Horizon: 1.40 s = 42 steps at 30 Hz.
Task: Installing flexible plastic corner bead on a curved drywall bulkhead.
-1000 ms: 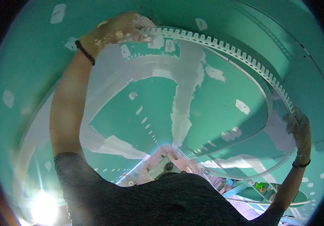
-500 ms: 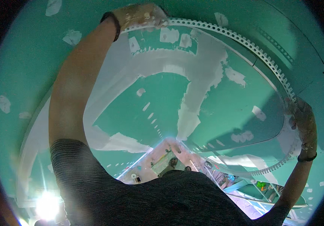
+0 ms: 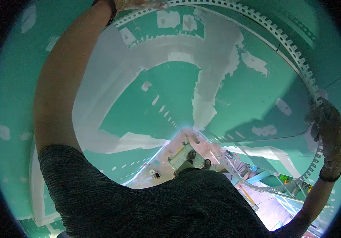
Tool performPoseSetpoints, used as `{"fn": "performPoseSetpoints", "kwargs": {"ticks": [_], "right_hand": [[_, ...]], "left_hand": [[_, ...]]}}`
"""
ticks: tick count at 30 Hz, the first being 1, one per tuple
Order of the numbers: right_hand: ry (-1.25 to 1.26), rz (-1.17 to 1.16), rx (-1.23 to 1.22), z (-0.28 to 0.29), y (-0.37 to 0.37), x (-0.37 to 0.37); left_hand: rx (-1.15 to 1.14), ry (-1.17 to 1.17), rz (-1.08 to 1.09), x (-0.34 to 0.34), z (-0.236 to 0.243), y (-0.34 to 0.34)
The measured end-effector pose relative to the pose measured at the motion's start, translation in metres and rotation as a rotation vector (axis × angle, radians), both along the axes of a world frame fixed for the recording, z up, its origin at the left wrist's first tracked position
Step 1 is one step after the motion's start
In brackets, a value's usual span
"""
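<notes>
A long white perforated corner bead (image 3: 274, 29), toothed along one side, curves along the rounded edge of a green drywall opening. My left hand (image 3: 140, 4), partly cut off by the top of the view, is closed on the bead at the upper left. At the right, my right hand (image 3: 326, 121) wraps round the same strip, its fingers curled and partly in shadow. Below that hand, the bead's loose length bends down and back to the left in a wide loop. Along the upper curve, the bead lies close to the drywall edge; whether it touches everywhere I cannot tell.
Green drywall (image 3: 162, 85) with white joint compound (image 3: 170, 49) surrounds me. Far below, my feet (image 3: 192, 154) stand on a narrow platform (image 3: 178, 160). A white roll (image 3: 152, 172) lies on the floor at left; tools and materials (image 3: 257, 174) are at lower right.
The view has shifted, and both hands now appear farther out, the left higher and the right farther right. The bead's loose loop hangs lower. Both hands still hold the bead.
</notes>
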State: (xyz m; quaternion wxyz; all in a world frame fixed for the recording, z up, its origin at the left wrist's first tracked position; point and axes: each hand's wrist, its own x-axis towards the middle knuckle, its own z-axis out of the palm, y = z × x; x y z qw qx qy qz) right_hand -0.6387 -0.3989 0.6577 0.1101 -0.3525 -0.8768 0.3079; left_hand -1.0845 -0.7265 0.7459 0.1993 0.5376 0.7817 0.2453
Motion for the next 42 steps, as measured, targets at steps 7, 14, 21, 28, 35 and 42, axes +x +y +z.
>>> {"fn": "performPoseSetpoints", "kwargs": {"ticks": [7, 14, 21, 28, 35, 42], "right_hand": [[0.034, 0.083, 0.135, 0.001, 0.001, 0.000], [-0.045, 0.042, -0.019, 0.012, -0.035, -0.015], [-0.005, 0.040, -0.185, 0.016, -0.050, -0.011], [-0.050, 0.053, -0.264, 0.017, -0.067, -0.020], [-0.114, 0.030, -0.235, 0.023, -0.075, -0.031], [-0.093, 0.013, -0.302, 0.022, -0.082, -0.032]], "left_hand": [[-0.048, -0.012, 0.144, -0.033, -0.015, 0.009], [-0.082, -0.006, 0.305, -0.085, -0.032, 0.033], [-0.100, 0.022, 0.457, -0.110, -0.022, 0.051], [-0.368, 0.501, 0.369, -0.033, -0.007, 0.045], [-0.092, 0.350, 0.664, 0.026, -0.015, 0.050], [-0.188, 0.973, 0.610, -0.004, -0.043, 0.032]]}}
